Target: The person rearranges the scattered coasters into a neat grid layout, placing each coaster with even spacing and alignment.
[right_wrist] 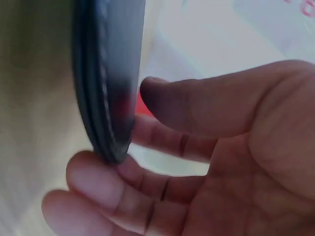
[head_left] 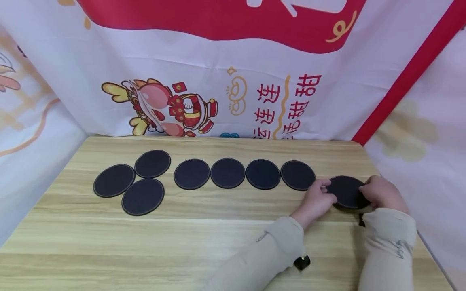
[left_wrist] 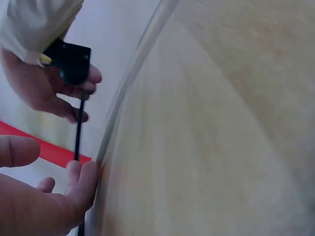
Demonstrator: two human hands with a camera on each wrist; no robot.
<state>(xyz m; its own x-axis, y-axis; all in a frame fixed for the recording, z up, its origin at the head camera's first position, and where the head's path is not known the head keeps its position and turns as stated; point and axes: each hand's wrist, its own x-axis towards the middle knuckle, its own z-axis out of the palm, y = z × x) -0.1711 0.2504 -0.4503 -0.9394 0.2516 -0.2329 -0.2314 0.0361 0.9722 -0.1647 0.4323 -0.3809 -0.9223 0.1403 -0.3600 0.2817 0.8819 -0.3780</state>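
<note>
At the table's right end, in the head view, a small stack of round black coasters (head_left: 347,192) sits between both hands, with a shadow under its near edge. My right hand (head_left: 386,194) grips the stack's right side, thumb over the top and fingers under the rim. Layered edges and pale stitching show on the coasters (right_wrist: 115,98) in the right wrist view; how many there are I cannot tell. My left hand (head_left: 314,202) holds the left rim. In the left wrist view the stack appears as a thin dark line, with the left fingers (left_wrist: 81,184) at its edge.
Several black coasters (head_left: 227,173) lie in a row on the wooden table (head_left: 164,250), left of the hands. Three more coasters (head_left: 143,197) form a cluster at the far left. A printed cloth (head_left: 204,52) rises behind the table and along both sides.
</note>
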